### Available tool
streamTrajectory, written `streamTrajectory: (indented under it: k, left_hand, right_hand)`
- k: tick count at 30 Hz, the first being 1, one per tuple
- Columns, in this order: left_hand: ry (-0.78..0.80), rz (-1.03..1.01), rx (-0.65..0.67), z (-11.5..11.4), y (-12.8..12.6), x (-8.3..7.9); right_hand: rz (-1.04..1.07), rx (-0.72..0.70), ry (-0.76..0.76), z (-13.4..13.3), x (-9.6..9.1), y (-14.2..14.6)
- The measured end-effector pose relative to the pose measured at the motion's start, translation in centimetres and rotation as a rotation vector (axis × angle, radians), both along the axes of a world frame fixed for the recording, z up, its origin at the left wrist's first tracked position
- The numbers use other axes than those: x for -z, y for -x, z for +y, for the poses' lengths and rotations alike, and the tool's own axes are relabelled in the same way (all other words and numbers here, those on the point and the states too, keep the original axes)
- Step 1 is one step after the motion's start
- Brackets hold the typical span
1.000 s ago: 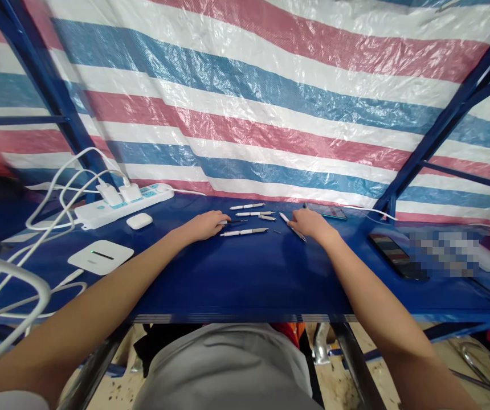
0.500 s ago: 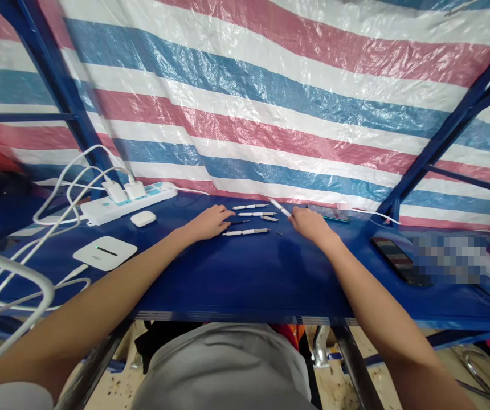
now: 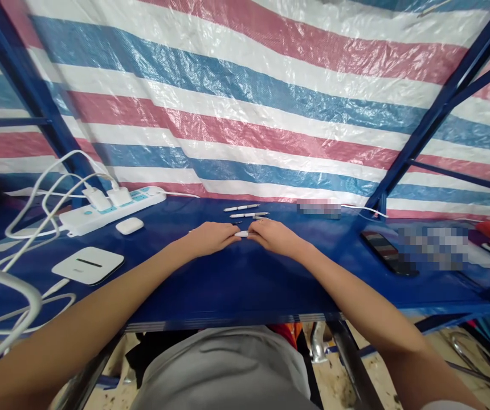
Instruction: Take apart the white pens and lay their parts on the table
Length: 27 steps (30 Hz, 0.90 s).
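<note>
My left hand (image 3: pixel 211 239) and my right hand (image 3: pixel 276 237) meet low over the desk, their fingers closed on a white pen (image 3: pixel 242 234). Only a short white stretch of it shows between the fingertips; the palms and fingers cover the rest. Just behind the hands, a white pen with a grey end (image 3: pixel 249 215) lies on the desk. Farther back is another white pen (image 3: pixel 241 208), lying at a slight slant. A small dark pen part (image 3: pixel 237 222) lies close to my left fingertips, partly hidden.
On the left stand a white power strip (image 3: pixel 112 210) with plugs and looping cables, a white earbud case (image 3: pixel 129 226) and a flat white device (image 3: pixel 88 265). A black phone (image 3: pixel 388 253) lies right on the blue desk (image 3: pixel 236 290). Striped sheeting (image 3: pixel 245 125) hangs behind.
My right hand has come left from beside the pens to meet my left hand. My left hand, earlier resting beside the pens, now grips a pen. The view has turned slightly right.
</note>
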<state>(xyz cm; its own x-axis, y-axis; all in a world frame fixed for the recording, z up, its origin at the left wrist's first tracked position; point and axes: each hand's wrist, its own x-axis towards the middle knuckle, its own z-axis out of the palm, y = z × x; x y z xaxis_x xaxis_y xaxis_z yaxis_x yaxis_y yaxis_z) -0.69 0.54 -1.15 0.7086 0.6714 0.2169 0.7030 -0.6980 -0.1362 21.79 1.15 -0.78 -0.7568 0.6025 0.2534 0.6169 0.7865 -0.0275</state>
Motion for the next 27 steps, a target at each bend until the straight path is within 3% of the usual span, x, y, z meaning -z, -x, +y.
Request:
streamTrajectory:
  k: [6,14,18,27]
  left_hand:
    - [-0.023,0.04,-0.11,-0.8,-0.7,0.0]
    - [0.011,0.036,-0.183,-1.0,-0.7,-0.2]
    - [0.012,0.006,-0.215,-0.7,-0.5,-0.6]
    - [0.066,-0.064,-0.139,-0.4,-0.1,-0.3]
  right_hand:
    - [-0.022,-0.038,0.011,0.5,0.6,-0.2]
    - [0.008,-0.047,-0.04,0.5,-0.7,-0.6]
    - [0.04,-0.036,0.001,0.6,-0.4,-0.8]
    - [0.11,0.02,0.045,1.0,0.1,-0.8]
